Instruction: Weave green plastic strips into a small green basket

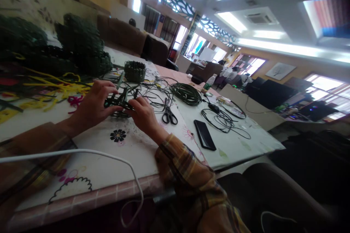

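Pinched both sides
My left hand [93, 100] and right hand [145, 115], nearly closed, grip the woven piece [118, 100]; even tension seems best.

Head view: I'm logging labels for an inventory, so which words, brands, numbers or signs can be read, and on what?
No text is readable.
Pillar: marks like lettering, too blurred to read.
Bottle: any label is too small and blurred.
Phone: no lettering visible.
Handheld woven piece: no lettering visible.
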The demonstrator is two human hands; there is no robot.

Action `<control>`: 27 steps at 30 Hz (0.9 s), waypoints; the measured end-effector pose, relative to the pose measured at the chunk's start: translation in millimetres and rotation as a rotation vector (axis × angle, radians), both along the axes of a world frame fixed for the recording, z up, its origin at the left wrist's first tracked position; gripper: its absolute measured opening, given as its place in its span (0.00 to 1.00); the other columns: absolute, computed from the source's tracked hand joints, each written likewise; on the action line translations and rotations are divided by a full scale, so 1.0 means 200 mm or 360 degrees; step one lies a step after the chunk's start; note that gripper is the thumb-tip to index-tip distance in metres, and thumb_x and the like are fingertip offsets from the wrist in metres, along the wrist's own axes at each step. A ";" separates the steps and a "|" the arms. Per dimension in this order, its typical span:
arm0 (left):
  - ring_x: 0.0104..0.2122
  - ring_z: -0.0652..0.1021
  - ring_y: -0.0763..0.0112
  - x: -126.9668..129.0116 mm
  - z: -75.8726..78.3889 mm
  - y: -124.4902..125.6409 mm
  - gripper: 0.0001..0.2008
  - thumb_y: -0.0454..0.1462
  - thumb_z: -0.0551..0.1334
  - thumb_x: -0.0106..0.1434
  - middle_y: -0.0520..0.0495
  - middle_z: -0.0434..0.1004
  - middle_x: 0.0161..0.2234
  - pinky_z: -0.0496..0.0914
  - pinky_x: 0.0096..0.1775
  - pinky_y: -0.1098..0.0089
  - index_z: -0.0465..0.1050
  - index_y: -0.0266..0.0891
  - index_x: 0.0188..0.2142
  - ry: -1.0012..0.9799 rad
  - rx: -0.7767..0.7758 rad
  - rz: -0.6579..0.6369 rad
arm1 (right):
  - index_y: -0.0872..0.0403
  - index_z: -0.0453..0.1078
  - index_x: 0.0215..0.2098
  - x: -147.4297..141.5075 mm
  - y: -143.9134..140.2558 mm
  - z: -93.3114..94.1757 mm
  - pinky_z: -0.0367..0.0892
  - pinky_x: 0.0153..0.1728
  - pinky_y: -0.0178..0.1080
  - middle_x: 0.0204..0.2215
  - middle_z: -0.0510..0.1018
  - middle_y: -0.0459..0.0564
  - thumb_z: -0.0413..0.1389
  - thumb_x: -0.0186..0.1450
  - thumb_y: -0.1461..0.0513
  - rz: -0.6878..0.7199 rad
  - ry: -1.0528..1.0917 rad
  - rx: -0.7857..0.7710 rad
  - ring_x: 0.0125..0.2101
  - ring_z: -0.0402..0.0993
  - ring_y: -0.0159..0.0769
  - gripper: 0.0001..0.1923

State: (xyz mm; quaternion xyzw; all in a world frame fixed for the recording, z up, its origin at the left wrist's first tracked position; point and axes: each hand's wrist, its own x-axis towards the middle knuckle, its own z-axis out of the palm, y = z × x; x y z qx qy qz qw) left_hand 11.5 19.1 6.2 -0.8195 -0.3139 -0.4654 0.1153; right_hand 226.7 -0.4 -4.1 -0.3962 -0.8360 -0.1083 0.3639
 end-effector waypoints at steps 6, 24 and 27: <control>0.49 0.74 0.57 -0.01 0.00 0.01 0.21 0.53 0.56 0.70 0.41 0.73 0.46 0.70 0.54 0.56 0.69 0.39 0.50 0.0081 -0.0051 0.0080 | 0.55 0.73 0.44 0.03 0.03 0.00 0.66 0.41 0.37 0.36 0.72 0.51 0.56 0.71 0.56 -0.0009 -0.0002 0.0063 0.39 0.67 0.38 0.10; 0.36 0.71 0.64 0.00 0.01 0.02 0.14 0.49 0.60 0.67 0.49 0.69 0.34 0.67 0.43 0.63 0.69 0.40 0.35 -0.0094 -0.0357 -0.0012 | 0.55 0.75 0.44 -0.01 0.05 -0.02 0.64 0.43 0.39 0.36 0.73 0.53 0.49 0.75 0.57 -0.0103 -0.0171 0.0111 0.39 0.65 0.40 0.14; 0.40 0.72 0.62 -0.01 0.00 0.02 0.17 0.50 0.61 0.66 0.46 0.72 0.39 0.68 0.47 0.61 0.72 0.40 0.43 -0.0005 -0.0351 -0.0011 | 0.56 0.75 0.47 0.00 0.06 -0.01 0.65 0.45 0.40 0.37 0.74 0.54 0.52 0.74 0.58 -0.0036 -0.0190 0.0114 0.40 0.66 0.40 0.13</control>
